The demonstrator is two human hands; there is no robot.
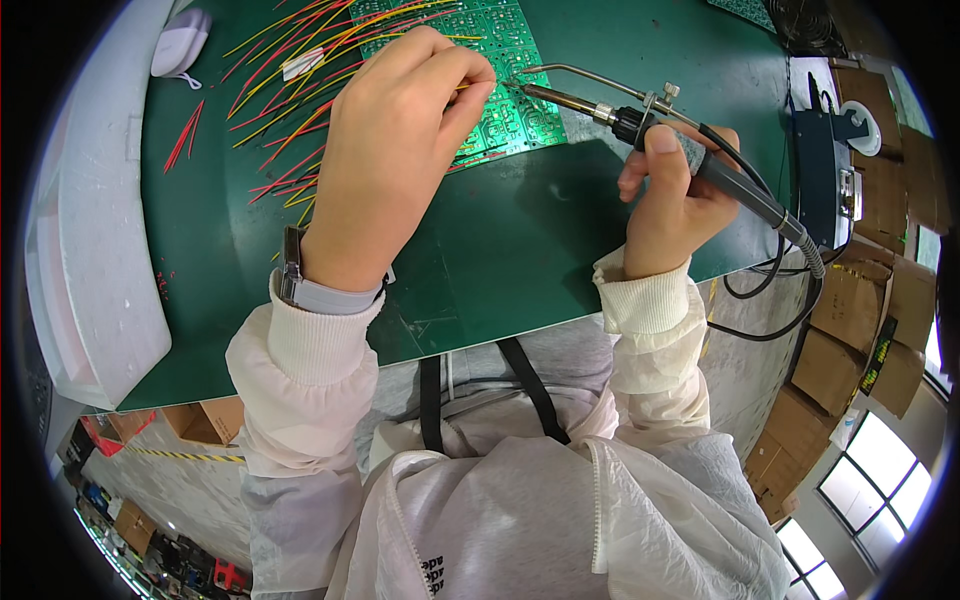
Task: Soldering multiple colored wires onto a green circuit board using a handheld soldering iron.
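My right hand (pixel 680 190) is closed around a soldering iron (pixel 640 128), whose tip meets the green circuit board panel (pixel 525 125) near its right part. A thin metal wire-feed tube (pixel 580 72) is clamped along the iron and ends close to that tip. My left hand (pixel 410 110), with a watch on the wrist, pinches a thin wire (pixel 463 88) against the board just left of the tip. The wire looks yellow, though the fingers mostly cover it. Several red and yellow wires (pixel 290 95) fan out leftward from the panel, partly behind my left hand.
A few loose red wires (pixel 184 136) and a pale lilac case (pixel 181 43) lie at the left, beside a white foam tray (pixel 95 230). The iron's black cable (pixel 800 300) loops past the green table's right edge near a dark box-shaped unit (pixel 820 170). Cardboard boxes (pixel 850 310) stand beyond.
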